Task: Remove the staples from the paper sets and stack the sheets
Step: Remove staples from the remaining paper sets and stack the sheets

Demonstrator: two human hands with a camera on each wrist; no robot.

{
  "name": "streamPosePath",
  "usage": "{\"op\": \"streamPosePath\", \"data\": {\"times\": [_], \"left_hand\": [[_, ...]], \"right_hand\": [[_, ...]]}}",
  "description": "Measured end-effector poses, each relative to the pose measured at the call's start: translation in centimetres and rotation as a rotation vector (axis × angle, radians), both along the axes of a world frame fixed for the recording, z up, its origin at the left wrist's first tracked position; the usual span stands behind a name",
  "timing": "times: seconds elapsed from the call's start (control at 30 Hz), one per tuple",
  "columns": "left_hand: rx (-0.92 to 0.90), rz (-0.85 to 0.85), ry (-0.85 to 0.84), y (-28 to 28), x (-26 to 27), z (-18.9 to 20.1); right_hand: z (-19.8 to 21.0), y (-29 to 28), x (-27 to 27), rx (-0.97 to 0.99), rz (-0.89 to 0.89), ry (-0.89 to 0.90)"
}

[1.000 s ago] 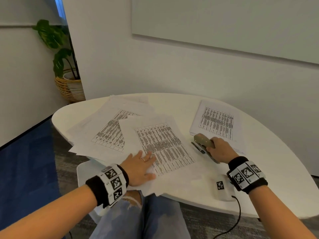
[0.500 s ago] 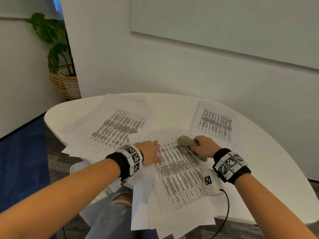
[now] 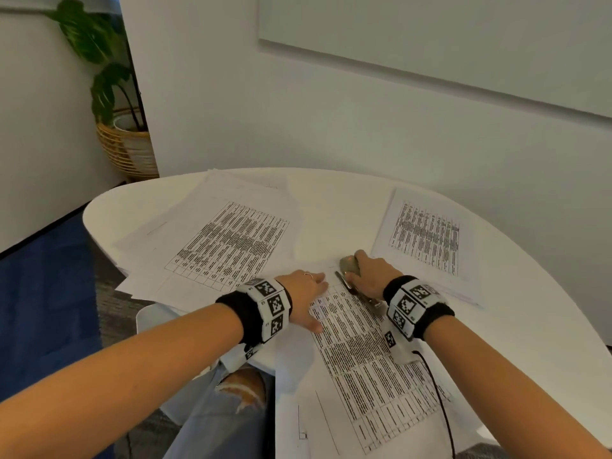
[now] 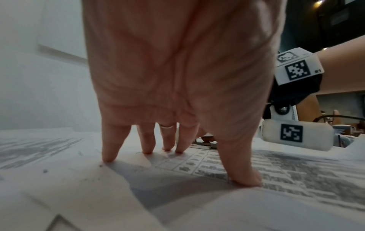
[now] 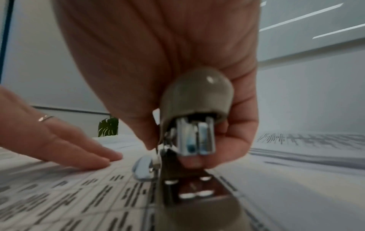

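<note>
light: soft, dim, even | shadows: faint under fingers (image 4: 108, 150) on paper | blur: wrist views soft, print smeared | edges: wide-angle bending

The printed table text on the near white paper set (image 3: 361, 352) is too blurred to read. The grey-brown metal stapler (image 5: 193, 109) hides any staple beneath its base.

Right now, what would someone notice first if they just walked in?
Two hands in the middle of the round white table: the left hand presses flat on a printed paper set, and the right hand grips a grey-beige metal stapler on its far corner. Other printed sheets lie around.
</note>
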State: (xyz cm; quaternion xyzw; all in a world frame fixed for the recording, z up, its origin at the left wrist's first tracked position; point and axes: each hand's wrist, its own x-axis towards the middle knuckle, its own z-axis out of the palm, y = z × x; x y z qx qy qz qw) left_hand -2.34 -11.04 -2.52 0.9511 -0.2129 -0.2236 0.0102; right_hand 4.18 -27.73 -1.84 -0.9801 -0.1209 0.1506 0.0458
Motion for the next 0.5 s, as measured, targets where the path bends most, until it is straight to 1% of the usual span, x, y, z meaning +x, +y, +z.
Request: {"op": "streamPosePath", "data": {"times": [0.17,0.33,0.43,0.5], "left_hand": [[0.013,-0.009,-0.023,0.1,0.2,-0.4],[-0.017,0.010,-0.005,0.2,0.3,-0.8],[0.023,-0.012,-0.009,0.0,0.3,-0.4],[0.058,-0.035,-0.019,-0.2,0.4,-0.3]], "right_hand": [[-1.3,1.8,0.2,-0.008,-0.054,-0.063],[-0.9,1.4,0.9,-0.100,0.033,-0.080],[-0.6,1.0,1.0,-0.160,0.077,-0.083],[-0.7,1.2,0.6,-0.157,0.063,-0.096]]}}
